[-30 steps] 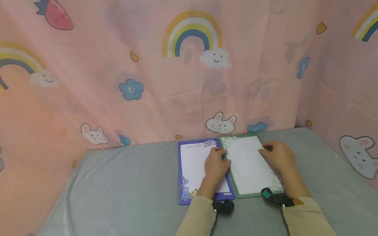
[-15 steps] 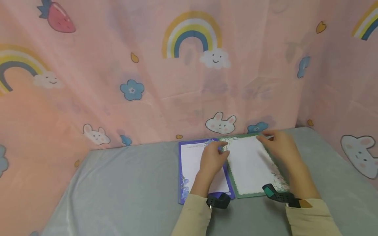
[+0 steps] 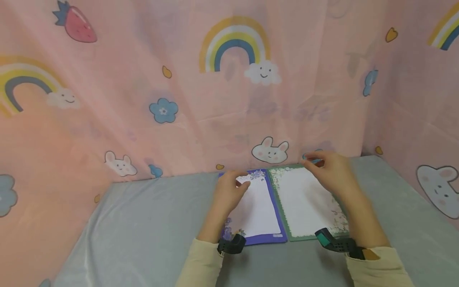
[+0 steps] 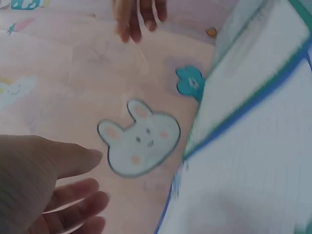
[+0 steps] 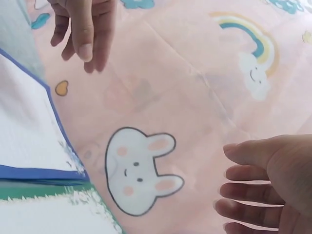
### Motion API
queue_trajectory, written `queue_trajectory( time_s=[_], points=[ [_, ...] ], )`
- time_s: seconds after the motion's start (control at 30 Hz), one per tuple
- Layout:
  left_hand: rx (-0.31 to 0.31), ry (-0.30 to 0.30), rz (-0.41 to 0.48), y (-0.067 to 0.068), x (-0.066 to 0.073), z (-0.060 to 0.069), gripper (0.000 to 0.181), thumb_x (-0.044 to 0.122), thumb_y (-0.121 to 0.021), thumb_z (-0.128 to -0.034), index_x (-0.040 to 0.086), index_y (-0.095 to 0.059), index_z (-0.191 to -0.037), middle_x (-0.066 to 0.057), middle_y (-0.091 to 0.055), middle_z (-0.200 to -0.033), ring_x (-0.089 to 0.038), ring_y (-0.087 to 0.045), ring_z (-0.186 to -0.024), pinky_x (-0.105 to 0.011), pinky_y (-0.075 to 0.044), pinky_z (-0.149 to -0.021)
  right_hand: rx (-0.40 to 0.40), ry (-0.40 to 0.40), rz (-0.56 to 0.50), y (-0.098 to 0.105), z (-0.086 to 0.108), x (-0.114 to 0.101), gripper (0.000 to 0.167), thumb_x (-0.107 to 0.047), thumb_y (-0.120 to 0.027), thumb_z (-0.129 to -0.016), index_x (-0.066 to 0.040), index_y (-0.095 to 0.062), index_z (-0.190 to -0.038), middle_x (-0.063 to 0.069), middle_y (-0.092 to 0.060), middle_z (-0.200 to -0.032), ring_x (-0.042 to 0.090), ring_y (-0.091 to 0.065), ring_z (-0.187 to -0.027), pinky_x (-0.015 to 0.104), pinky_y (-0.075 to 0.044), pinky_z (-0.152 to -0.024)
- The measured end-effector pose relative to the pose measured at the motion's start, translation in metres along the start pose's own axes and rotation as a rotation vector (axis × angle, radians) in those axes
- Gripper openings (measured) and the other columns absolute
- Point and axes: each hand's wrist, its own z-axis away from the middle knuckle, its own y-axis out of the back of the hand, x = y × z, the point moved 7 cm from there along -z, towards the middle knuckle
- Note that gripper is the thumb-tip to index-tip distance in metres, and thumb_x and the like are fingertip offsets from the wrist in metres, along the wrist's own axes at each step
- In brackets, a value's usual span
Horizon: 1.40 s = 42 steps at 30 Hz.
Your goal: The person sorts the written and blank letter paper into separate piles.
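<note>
Sleeves in beige reached your wrists, where dark bands sat. Your left hand hung above the purple-bordered paper, thumb and fingers apart. Your right hand hung above the upper right of the green-bordered paper, its thumb also apart from its fingers. Both papers lay side by side on grey cloth, before a pink backdrop.

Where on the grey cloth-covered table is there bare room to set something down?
Widest: the grey cloth-covered table left of the purple-bordered flower-printed paper and left hand. Narrower: right of the right hand, toward the pink cartoon-printed cloth backdrop. Crowded: that paper and the adjoining green-bordered flower-printed paper, partly hidden by both hands.
</note>
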Motion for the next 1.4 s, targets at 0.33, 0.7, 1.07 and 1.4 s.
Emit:
queue_trajectory(
  time_s=[0.33,0.7,1.07,1.4],
  points=[
    [0.104,0.04,-0.069,0.032,-0.064,0.016,0.026,0.018,-0.073,-0.0926,0.012,-0.073,-0.118,-0.012,-0.072,-0.112,-0.016,-0.063,-0.079,-0.026,-0.05,-0.061,-0.084,0.038,-0.04,-0.042,-0.004,-0.016,0.041,-0.035,-0.064,-0.099,-0.003,-0.07,-0.123,0.02,-0.074,-0.114,0.034,-0.069,-0.097,0.032,-0.053,-0.062],
    [0.059,0.07,-0.087,0.008,-0.1,0.016,0.038,0.02,-0.075,-0.0896,0.009,-0.069,-0.125,-0.012,-0.066,-0.117,-0.014,-0.058,-0.081,-0.032,-0.049,-0.07,-0.167,0.021,-0.102,-0.096,-0.005,-0.01,0.034,-0.029,-0.067,-0.097,-0.003,-0.074,-0.117,0.018,-0.075,-0.113,0.024,-0.071,-0.085,0.035,-0.055,-0.068],
    [0.065,0.11,-0.063,0.001,-0.109,0.018,0.045,0.027,-0.079,-0.0872,0.011,-0.068,-0.127,-0.011,-0.067,-0.119,-0.016,-0.058,-0.086,-0.033,-0.049,-0.074,-0.215,-0.064,-0.144,-0.135,-0.002,0.007,0.038,-0.029,-0.071,-0.093,-0.001,-0.071,-0.119,0.016,-0.075,-0.109,0.025,-0.066,-0.09,0.038,-0.052,-0.077],
    [0.087,0.073,0.032,-0.003,-0.113,0.014,0.041,0.024,-0.085,-0.0801,0.014,-0.073,-0.118,-0.002,-0.072,-0.1,-0.008,-0.052,-0.073,-0.023,-0.043,-0.066,-0.144,-0.052,-0.071,-0.14,0.0,0.013,0.044,-0.031,-0.08,-0.085,-0.005,-0.072,-0.12,0.012,-0.076,-0.109,0.034,-0.068,-0.104,0.048,-0.052,-0.086]
  ],
)
